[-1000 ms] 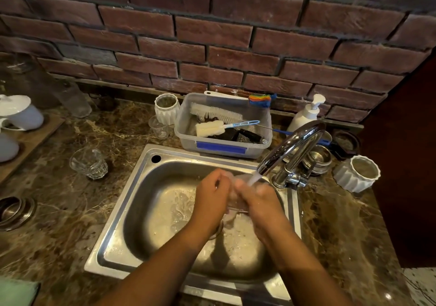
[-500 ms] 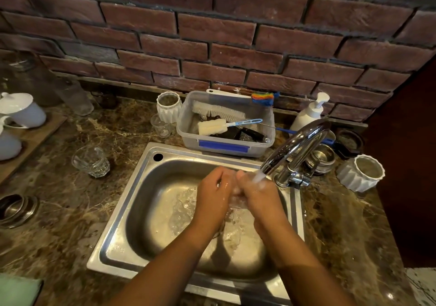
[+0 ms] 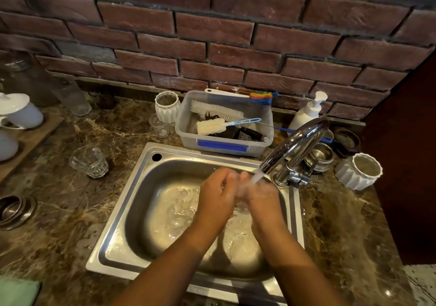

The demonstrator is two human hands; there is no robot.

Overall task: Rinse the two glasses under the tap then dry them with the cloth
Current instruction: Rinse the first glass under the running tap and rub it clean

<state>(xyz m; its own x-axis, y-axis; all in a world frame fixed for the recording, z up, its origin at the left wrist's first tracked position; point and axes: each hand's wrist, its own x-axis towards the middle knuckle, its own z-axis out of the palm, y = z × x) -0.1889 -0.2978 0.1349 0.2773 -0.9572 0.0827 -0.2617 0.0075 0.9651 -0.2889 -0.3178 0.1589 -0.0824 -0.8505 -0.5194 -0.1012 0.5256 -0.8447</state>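
My left hand [image 3: 215, 196] and my right hand [image 3: 260, 197] are cupped together over the steel sink [image 3: 132, 201], under the water running from the chrome tap [image 3: 295, 145]. A clear glass [image 3: 238, 193] sits between them, almost wholly hidden by the fingers. A second clear faceted glass [image 3: 89, 161] stands on the marble counter left of the sink. The corner of a pale green cloth [image 3: 17, 292] shows at the bottom left edge.
A plastic tub [image 3: 224, 145] of brushes stands behind the sink, with a small glass [image 3: 160, 126] and a white ribbed cup [image 3: 167, 106] to its left. A soap pump [image 3: 306, 113], steel bowls [image 3: 319, 157] and another white ribbed cup [image 3: 359, 171] crowd the right. Steel bowls [image 3: 14, 211] lie at the far left.
My hands have closed more tightly around the glass and shifted slightly under the stream. Water keeps running and splashing in the basin.
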